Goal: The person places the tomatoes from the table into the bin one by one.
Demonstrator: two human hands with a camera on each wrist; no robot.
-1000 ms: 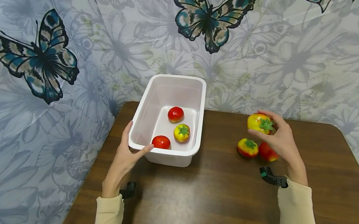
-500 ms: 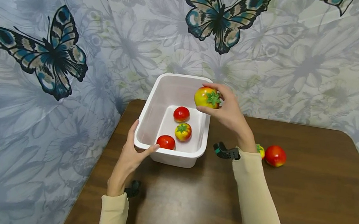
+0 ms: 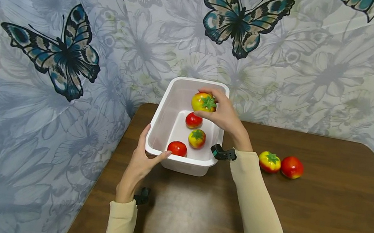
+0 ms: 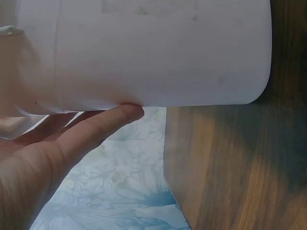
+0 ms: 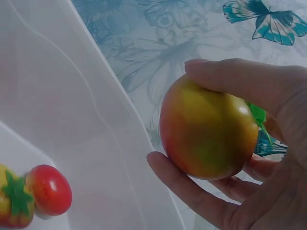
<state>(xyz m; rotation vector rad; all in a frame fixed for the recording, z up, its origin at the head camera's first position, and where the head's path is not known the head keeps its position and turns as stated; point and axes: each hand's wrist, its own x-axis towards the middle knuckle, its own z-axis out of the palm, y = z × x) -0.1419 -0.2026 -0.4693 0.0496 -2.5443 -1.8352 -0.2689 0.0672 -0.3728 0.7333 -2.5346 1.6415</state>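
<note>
A yellow-and-red tomato (image 3: 203, 102) with a green leafy top is held between the thumb and fingers of my right hand (image 3: 224, 116), over the far part of a white plastic tub (image 3: 186, 166). In the right wrist view the held tomato (image 5: 206, 129) shows its smooth underside, with fingers wrapped about its sides. My left hand (image 3: 140, 165) grips the tub's near left corner, thumb over the rim and fingers along the outer wall. Inside the tub lie a red tomato (image 3: 193, 120), a yellow-red tomato (image 3: 196, 138) and another red tomato (image 3: 177, 148) by the near wall.
Right of the tub, a yellow-red tomato (image 3: 270, 162) and a red tomato (image 3: 292, 167) sit side by side on the brown wooden table (image 3: 328, 209), close to my right sleeve (image 3: 260, 205). Behind the table's far edge rises a wall (image 3: 315, 88) with butterfly patterns.
My right hand has carried the tomato leftward from above the two tomatoes on the table to over the tub. My left hand keeps its hold on the tub. The view has turned slightly left.
</note>
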